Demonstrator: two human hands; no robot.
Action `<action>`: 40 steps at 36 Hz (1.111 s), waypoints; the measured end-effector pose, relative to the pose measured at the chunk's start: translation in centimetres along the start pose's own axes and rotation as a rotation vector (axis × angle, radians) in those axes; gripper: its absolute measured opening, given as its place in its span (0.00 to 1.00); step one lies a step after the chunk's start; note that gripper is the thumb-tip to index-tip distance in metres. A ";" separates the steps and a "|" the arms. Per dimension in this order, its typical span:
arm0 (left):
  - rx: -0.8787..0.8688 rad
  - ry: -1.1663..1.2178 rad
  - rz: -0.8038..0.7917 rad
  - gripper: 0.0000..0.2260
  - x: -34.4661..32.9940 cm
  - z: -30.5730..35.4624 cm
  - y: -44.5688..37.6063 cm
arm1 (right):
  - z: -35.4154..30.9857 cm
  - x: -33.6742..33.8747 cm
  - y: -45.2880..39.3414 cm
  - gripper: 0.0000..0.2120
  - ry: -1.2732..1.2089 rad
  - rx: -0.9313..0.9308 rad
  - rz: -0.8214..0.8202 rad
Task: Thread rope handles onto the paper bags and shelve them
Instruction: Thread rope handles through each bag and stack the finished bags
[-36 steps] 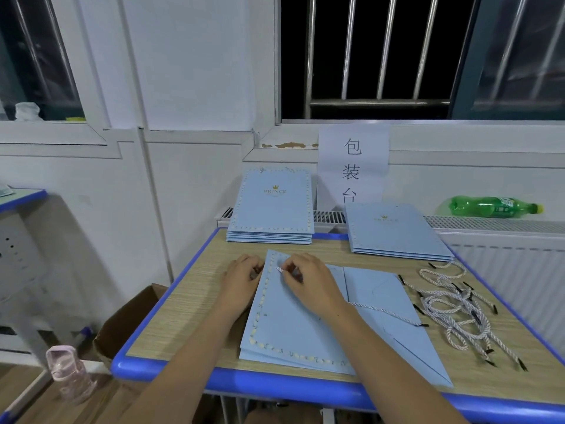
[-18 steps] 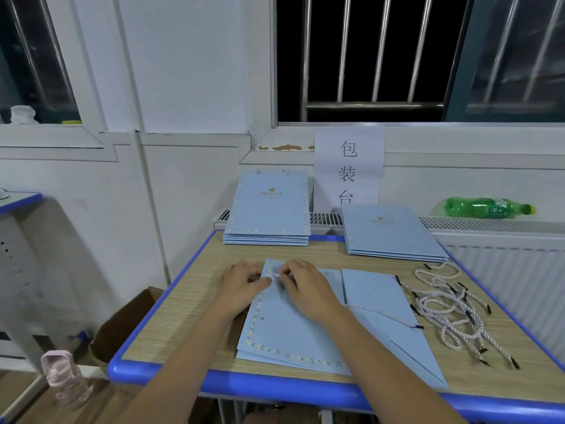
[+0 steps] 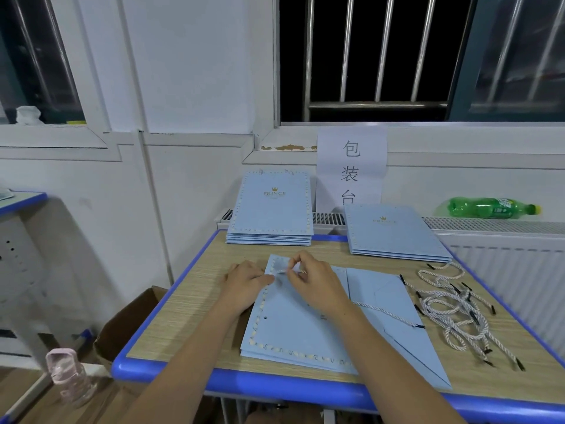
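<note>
From the head camera we see a flat pale-blue paper bag point(image 3: 293, 325) with a scalloped cream border, lying at the centre of the wood-grain worktop point(image 3: 189, 304) with its rounded blue rim. Our left hand point(image 3: 246, 281) presses flat on the bag's top left edge; our right hand point(image 3: 315, 283) pinches a twisted white rope handle point(image 3: 388, 313) at the bag's top. At 3 o'clock lies a tangled pile of ropes point(image 3: 452, 310). Two bag stacks point(image 3: 272, 209) sit at 12 o'clock. Bare worktop stays at 9 o'clock.
</note>
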State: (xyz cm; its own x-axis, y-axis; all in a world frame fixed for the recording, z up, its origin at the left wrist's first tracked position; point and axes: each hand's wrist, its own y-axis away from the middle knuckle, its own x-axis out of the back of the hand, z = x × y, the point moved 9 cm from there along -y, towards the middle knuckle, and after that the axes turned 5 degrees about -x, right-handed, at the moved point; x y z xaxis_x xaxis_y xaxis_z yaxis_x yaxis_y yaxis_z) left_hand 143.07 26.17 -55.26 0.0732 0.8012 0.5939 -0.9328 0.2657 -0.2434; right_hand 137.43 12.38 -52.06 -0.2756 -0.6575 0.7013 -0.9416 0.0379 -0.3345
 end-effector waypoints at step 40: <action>-0.009 0.124 -0.231 0.08 -0.6 2.0 1.4 | 2.9 0.0 0.1 0.07 -0.124 -0.274 -0.188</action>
State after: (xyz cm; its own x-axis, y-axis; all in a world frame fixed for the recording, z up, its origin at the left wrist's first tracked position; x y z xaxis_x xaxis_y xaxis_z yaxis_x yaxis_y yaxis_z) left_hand 140.98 25.00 -54.46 0.3267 0.7782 0.5363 -0.8833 0.4533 -0.1197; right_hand 137.88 10.19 -53.86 -0.0827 -0.7576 0.6475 -0.9952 0.0973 -0.0133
